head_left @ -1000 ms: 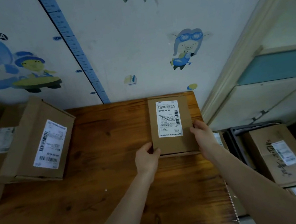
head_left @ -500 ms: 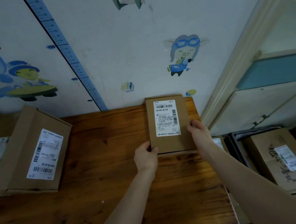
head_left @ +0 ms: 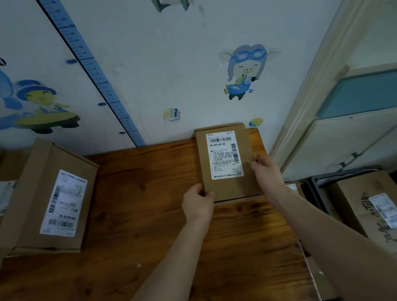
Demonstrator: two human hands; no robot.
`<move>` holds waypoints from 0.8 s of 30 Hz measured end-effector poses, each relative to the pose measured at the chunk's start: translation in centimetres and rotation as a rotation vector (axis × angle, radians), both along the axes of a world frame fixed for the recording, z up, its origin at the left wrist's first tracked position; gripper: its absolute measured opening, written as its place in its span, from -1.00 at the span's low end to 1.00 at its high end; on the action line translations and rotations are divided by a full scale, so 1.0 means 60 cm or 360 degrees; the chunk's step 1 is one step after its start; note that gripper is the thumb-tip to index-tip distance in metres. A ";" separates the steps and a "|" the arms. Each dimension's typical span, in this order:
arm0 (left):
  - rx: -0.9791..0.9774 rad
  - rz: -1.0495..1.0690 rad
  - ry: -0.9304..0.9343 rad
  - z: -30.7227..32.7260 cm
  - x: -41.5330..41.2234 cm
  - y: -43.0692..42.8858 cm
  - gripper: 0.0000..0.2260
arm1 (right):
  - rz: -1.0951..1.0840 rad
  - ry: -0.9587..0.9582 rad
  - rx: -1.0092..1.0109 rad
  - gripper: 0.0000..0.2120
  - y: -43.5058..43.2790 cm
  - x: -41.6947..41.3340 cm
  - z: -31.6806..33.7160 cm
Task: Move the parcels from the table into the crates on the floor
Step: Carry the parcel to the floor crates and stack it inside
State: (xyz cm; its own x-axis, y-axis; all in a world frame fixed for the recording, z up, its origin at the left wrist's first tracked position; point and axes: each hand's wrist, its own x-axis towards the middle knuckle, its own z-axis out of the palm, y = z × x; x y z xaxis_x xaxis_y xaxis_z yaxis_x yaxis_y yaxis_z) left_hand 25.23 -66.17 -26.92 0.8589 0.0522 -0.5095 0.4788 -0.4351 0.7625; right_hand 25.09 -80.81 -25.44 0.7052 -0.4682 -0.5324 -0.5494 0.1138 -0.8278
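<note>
"461-W01-95-760" on label (head_left: 223,155) of parcel (head_left: 232,188)

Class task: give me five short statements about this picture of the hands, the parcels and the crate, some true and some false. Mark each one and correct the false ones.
1. The left hand and right hand both grip the small parcel. True.
2. The small parcel's label faces down. False: it faces up.
3. A larger parcel sits at the left of the table. True.
4. The crate stands left of the table. False: it stands on the right.
5. The crate holds nothing. False: a brown box lies in it.
</note>
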 end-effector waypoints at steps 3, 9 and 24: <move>-0.0023 0.0023 -0.0028 0.017 -0.007 0.009 -0.61 | -0.0055 -0.0049 -0.0065 -0.69 0.006 -0.009 0.016; -0.0026 -0.0011 -0.0109 0.057 -0.019 0.062 -0.57 | -0.0172 -0.0022 0.0024 -0.61 0.039 -0.034 0.057; 0.0332 0.0184 -0.0926 0.166 -0.077 0.381 -0.66 | 0.0020 -0.0089 0.0113 -0.55 0.297 -0.063 0.152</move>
State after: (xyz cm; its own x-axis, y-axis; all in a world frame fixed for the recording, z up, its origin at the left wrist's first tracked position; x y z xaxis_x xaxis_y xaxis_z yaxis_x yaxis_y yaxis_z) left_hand 20.61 -43.31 -16.95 0.9753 0.2094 0.0705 0.0639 -0.5728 0.8172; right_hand 21.30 -62.99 -16.34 0.7404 -0.4218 -0.5233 -0.5041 0.1665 -0.8474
